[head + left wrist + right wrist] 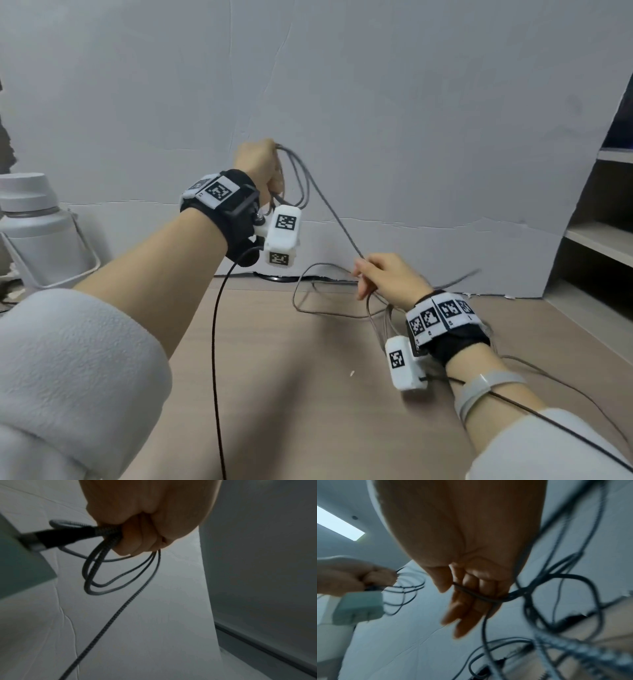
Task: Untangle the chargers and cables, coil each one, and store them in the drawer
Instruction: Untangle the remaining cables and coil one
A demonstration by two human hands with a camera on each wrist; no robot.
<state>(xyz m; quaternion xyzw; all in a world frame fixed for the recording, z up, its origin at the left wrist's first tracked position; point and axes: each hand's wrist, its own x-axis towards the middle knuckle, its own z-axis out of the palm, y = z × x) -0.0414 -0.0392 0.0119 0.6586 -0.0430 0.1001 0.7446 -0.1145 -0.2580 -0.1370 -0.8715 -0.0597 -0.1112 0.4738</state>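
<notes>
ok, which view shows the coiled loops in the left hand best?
Left wrist: the braided loops hang sharp under the gripping left hand. Head view shows them small and edge-on; right wrist view shows them distant and blurred.

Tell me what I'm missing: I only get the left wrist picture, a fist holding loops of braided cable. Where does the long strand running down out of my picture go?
Observer: It runs down to the right hand, which pinches the braided cable low over the desk.
Operator: Is that the end of it?
Observer: No. Past the right hand, more loose cable lies in open loops on the desk.
Operator: Is anything else near the hands?
Observer: A white jug stands at the desk's far left, beyond the left hand.
</notes>
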